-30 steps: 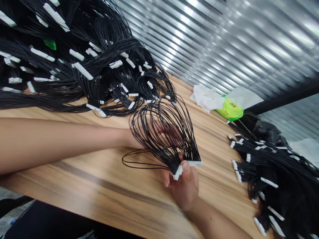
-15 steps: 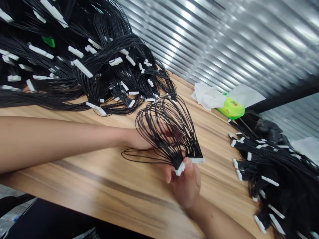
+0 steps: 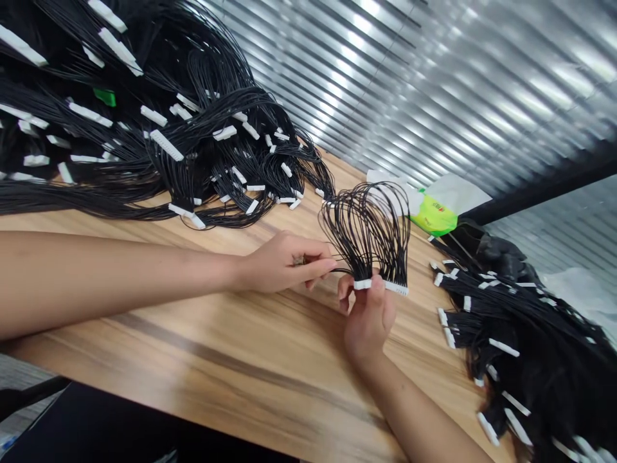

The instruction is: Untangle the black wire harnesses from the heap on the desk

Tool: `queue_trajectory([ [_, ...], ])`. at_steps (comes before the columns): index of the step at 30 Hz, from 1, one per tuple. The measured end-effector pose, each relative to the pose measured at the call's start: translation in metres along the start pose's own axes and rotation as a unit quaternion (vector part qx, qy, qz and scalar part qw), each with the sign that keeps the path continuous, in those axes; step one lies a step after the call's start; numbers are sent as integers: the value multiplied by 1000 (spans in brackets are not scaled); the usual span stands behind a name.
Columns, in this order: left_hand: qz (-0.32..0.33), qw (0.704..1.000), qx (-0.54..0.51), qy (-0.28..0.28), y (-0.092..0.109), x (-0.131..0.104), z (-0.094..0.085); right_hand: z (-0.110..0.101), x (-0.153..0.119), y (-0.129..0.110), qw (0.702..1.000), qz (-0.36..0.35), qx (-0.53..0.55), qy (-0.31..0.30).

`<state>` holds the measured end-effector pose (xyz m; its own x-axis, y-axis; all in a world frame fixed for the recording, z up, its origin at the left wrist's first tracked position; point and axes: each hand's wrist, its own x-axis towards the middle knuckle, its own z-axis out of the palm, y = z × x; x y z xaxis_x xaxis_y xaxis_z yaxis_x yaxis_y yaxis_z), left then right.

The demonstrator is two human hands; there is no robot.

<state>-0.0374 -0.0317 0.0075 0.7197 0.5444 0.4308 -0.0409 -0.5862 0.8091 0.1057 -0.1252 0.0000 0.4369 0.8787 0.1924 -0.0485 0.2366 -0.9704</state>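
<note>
Since the earlier frame, our left hand [image 3: 284, 262] has come out from behind the black harness [image 3: 361, 262] and pinches some wires [image 3: 341, 270]. Beside it, our right hand [image 3: 368, 321] grips the harness by its white connectors [image 3: 362, 284], above the table [image 3: 241, 366].

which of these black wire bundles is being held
The looped bundle of black wires with white connectors, pinched in the right hand; the others lie in the black left heap or black right heap.

On the tabletop [image 3: 231, 360], far left: a heap of wire harnesses [image 3: 130, 141]; toward the right edge, a second heap [image 3: 554, 360]; between them, by the far edge, a tissue pack [image 3: 436, 215]; before it, held up, a single harness [image 3: 361, 263].
</note>
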Motion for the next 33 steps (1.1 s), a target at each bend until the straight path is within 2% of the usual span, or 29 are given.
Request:
queue_trajectory([
  [2, 24, 999, 23, 29, 1, -1, 0, -4, 4, 4, 1000, -16, -10, -10],
  [5, 22, 997, 14, 73, -2, -2, 1, -8, 6, 9, 999, -43, -21, -25],
  [8, 26, 998, 13, 54, -6, -3, 2, -9, 5, 13, 997, -61, -27, -38],
  [10, 60, 996, 61, 40, -7, -4, 2, -10, 4, 14, 996, -69, -31, -46],
  [16, 159, 971, 166, 69, -8, 1, -2, -10, 4, 16, 995, -85, -32, -51],
  [24, 184, 961, 186, 84, -9, 1, -1, -10, 3, 17, 993, -90, -37, -62],
  [29, 231, 938, 239, 95, -10, 1, -1, -11, 1, 19, 993, -99, -40, -55],
  [33, 248, 934, 242, 94, -12, 2, -2, -11, 1, 19, 993, -101, -35, -59],
])
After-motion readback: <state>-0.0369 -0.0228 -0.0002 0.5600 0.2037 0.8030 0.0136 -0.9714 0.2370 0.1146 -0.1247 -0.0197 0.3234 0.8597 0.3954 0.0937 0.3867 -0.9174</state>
